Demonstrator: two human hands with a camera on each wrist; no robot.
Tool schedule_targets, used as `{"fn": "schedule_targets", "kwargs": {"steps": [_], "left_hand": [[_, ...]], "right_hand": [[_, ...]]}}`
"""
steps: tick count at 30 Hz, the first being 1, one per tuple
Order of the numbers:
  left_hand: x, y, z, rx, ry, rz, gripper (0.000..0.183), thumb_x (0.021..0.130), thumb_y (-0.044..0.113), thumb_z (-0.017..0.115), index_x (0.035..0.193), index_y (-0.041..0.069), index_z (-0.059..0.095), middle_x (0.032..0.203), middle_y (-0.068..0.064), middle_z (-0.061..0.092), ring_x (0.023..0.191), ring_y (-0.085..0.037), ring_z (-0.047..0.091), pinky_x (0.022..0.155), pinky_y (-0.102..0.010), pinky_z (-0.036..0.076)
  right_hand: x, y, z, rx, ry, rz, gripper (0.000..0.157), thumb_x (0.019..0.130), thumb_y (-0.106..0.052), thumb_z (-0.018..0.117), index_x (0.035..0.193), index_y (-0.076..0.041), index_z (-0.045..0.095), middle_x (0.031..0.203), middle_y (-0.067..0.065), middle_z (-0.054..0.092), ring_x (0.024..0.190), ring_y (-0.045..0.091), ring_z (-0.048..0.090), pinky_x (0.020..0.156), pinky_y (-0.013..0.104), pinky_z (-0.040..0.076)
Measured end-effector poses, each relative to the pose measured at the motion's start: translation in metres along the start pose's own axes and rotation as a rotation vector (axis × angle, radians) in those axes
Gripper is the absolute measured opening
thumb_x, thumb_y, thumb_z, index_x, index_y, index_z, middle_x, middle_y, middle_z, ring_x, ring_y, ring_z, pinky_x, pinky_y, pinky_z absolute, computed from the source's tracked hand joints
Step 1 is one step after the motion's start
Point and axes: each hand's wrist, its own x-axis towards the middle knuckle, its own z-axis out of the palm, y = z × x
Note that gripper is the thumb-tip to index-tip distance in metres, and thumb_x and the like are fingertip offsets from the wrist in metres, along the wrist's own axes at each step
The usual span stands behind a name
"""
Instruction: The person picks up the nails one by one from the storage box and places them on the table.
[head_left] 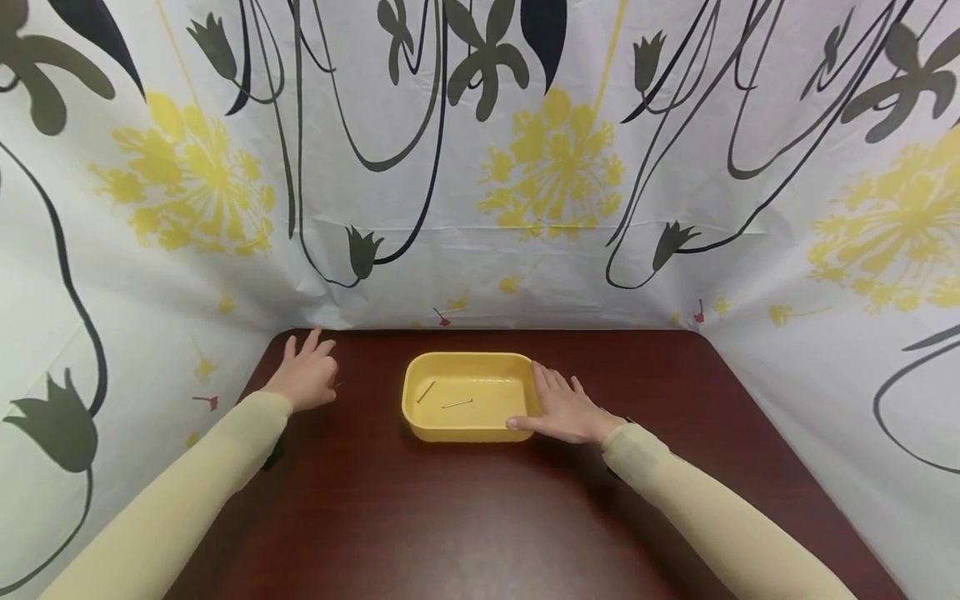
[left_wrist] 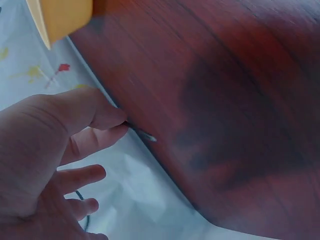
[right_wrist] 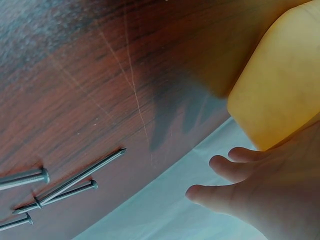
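My left hand (head_left: 303,377), left of the tray and above the table, pinches a nail (left_wrist: 146,134) between thumb and forefinger; its tip sticks out past them. The other fingers spread apart. In the middle of the head view is a yellow plastic tray (head_left: 468,435). Two thin nails (head_left: 457,404) lie apart on its floor. My right hand (head_left: 564,410) rests over the tray's right end, fingers stretched along that rim and thumb across the near corner. Several metal nails (right_wrist: 72,181) lie on the table in the right wrist view, two of them crossed.
The dark red-brown table (head_left: 450,517) has rounded far corners. Right behind it and along both sides hangs a white cloth (head_left: 465,275) printed with flowers and vines. The nails on the table are hidden in the head view.
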Motion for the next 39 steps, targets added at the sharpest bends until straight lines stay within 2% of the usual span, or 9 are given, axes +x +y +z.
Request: {"fn": "schedule_targets", "kwargs": {"steps": [4, 16, 23, 39], "left_hand": [[-0.008, -0.011, 0.005, -0.016, -0.034, -0.014, 0.035, 0.075, 0.012, 0.082, 0.054, 0.019, 0.054, 0.146, -0.029, 0.045, 0.144, -0.056, 0.011, 0.105, -0.079, 0.003], [-0.027, -0.023, 0.021, -0.056, -0.084, -0.025, 0.035, 0.077, 0.008, 0.080, 0.055, 0.018, 0.055, 0.143, -0.032, 0.046, 0.141, -0.061, 0.015, 0.101, -0.083, 0.006], [-0.030, -0.027, 0.028, -0.080, -0.090, -0.023, 0.035, 0.078, 0.006, 0.080, 0.057, 0.019, 0.055, 0.143, -0.032, 0.046, 0.140, -0.062, 0.016, 0.099, -0.084, 0.006], [-0.028, -0.022, 0.027, -0.087, -0.124, -0.037, 0.031, 0.080, 0.010, 0.079, 0.062, 0.019, 0.056, 0.143, -0.033, 0.045, 0.139, -0.061, 0.021, 0.099, -0.084, 0.006]], "right_hand": [[0.001, -0.002, -0.001, -0.002, -0.001, 0.001, 0.131, 0.074, -0.094, 0.043, 0.162, -0.007, 0.002, 0.166, 0.013, 0.016, 0.150, 0.037, 0.019, 0.113, 0.069, 0.013], [0.004, -0.005, -0.006, -0.017, -0.021, 0.000, 0.131, 0.074, -0.095, 0.042, 0.162, -0.007, 0.000, 0.165, 0.014, 0.017, 0.150, 0.037, 0.019, 0.113, 0.069, 0.014], [0.004, -0.004, -0.004, -0.032, -0.026, 0.005, 0.131, 0.073, -0.096, 0.040, 0.162, -0.008, -0.001, 0.166, 0.013, 0.016, 0.150, 0.036, 0.019, 0.113, 0.068, 0.014], [0.001, 0.000, -0.002, -0.002, -0.028, 0.005, 0.131, 0.074, -0.095, 0.043, 0.162, -0.006, 0.002, 0.166, 0.013, 0.015, 0.150, 0.037, 0.019, 0.113, 0.069, 0.012]]}}
